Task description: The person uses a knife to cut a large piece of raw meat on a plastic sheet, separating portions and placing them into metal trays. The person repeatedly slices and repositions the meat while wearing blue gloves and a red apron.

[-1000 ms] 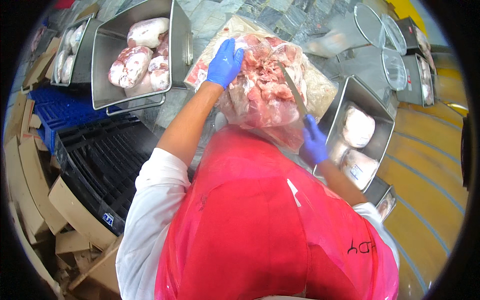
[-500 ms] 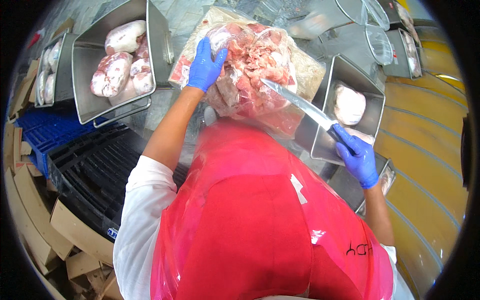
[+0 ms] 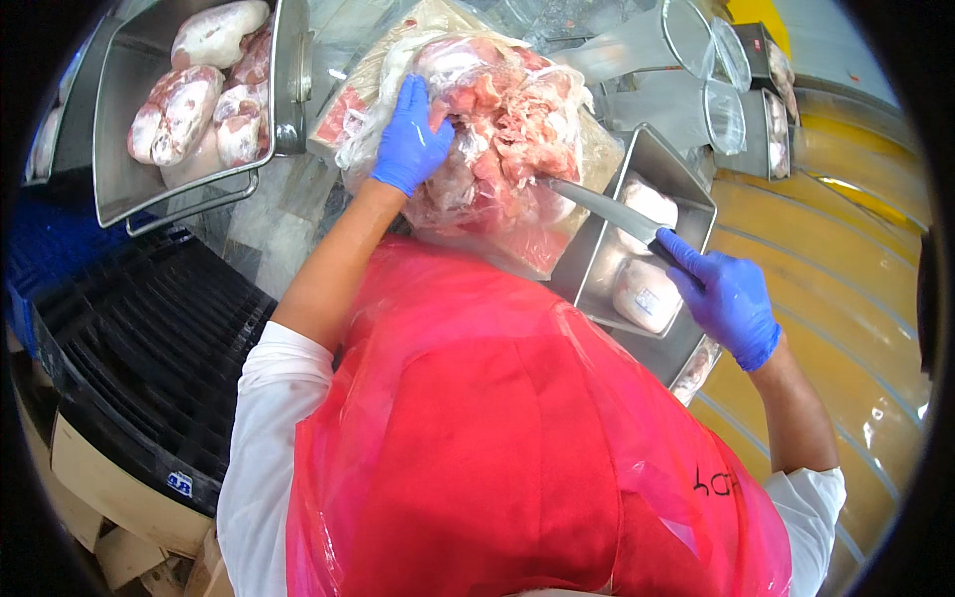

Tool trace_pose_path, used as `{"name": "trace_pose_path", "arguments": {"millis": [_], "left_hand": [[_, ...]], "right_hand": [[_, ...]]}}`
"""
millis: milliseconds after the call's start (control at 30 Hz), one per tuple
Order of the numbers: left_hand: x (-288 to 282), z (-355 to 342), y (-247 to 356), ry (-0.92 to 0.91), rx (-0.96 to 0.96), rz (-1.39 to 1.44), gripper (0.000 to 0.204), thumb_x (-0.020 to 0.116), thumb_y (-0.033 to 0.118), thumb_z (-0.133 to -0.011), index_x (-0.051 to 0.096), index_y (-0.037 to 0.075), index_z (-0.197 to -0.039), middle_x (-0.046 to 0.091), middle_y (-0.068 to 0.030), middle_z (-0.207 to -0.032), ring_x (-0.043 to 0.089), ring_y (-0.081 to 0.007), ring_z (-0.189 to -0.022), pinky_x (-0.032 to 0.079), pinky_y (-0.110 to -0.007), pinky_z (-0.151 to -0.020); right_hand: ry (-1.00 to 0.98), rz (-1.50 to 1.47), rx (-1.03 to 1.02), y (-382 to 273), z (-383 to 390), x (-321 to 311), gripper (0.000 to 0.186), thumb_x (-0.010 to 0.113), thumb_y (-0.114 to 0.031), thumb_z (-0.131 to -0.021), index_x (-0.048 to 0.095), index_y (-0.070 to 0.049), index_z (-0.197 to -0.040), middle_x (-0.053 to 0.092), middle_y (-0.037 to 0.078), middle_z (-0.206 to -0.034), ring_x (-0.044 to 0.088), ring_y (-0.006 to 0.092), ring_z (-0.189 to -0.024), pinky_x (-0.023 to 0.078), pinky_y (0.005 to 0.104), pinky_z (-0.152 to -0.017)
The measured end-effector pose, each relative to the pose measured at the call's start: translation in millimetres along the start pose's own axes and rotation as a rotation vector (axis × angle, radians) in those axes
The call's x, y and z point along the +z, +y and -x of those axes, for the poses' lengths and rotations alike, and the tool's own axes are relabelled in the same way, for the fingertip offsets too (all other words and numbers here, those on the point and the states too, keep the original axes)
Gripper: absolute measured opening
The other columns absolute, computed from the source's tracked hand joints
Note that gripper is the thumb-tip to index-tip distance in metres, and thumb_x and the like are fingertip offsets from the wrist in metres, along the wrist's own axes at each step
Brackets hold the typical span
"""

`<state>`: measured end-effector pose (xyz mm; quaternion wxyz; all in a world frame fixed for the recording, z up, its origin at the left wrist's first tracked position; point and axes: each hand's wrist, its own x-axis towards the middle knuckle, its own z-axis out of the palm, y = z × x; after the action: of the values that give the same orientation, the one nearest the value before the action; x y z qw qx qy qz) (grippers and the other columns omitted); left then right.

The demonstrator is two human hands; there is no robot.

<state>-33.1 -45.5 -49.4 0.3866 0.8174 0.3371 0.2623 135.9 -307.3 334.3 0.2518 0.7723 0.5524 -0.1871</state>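
Observation:
A large pile of pink raw meat (image 3: 492,129), partly wrapped in clear plastic, lies in front of me on a tan wrapping sheet (image 3: 607,159). Blue-gloved, my left hand (image 3: 413,144) rests on the pile's left side with its fingers stretched and thumb apart. My right hand (image 3: 726,298), also in a blue glove, grips the dark handle of a long knife (image 3: 609,211). The blade points left toward the pile, and its tip touches or enters the meat's lower right; how deep I cannot tell.
Steel tubs hold pale meat pieces: one at upper left (image 3: 124,184), another (image 3: 701,224) under the knife. Behind them, at upper right, are clear plastic-lined round containers (image 3: 686,40). A black pallet (image 3: 149,308) and cardboard (image 3: 109,478) lie to my left; yellow-brown flooring (image 3: 796,269) spans the right.
The knife tip has shifted slightly to the lower right of the meat, and my right hand has turned. My left hand stays on the pile. The view has shifted, bringing the tubs into different positions.

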Motion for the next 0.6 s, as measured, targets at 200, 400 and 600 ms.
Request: {"name": "trace_pose_path", "arguments": {"millis": [200,400,600], "left_hand": [[-1,10,13,0.019,-0.059,0.017,0.075,0.065,0.026,-0.092,0.039,-0.009,-0.152,0.039,-0.0318,-0.158,0.044,-0.0437,-0.144,0.04,-0.045,-0.118],[-10,9,23,0.0,-0.118,0.018,0.068,0.066,0.023,-0.092,0.045,-0.007,-0.15,0.045,-0.0291,-0.155,0.05,-0.0416,-0.14,0.043,-0.044,-0.116],[-8,2,13,-0.025,-0.089,-0.096,0.07,0.062,0.03,-0.094,0.043,-0.006,-0.152,0.044,-0.0279,-0.157,0.049,-0.0414,-0.14,0.042,-0.043,-0.117]], "right_hand": [[-0.001,-0.058,-0.065,-3,-24,11,0.048,0.066,-0.033,-0.099,0.059,-0.027,-0.146,0.069,0.019,-0.079,0.068,0.0376,-0.067,0.054,0.0481,-0.059],[0.313,-0.311,-0.144,34,-16,171,0.055,0.071,-0.026,-0.096,0.057,-0.026,-0.149,0.064,0.015,-0.075,0.066,0.0342,-0.063,0.052,0.0465,-0.056],[0.414,-0.634,-0.09,33,-36,301,0.055,0.073,-0.024,-0.095,0.058,-0.021,-0.148,0.069,0.015,-0.084,0.07,0.0355,-0.072,0.056,0.0467,-0.062]]}}
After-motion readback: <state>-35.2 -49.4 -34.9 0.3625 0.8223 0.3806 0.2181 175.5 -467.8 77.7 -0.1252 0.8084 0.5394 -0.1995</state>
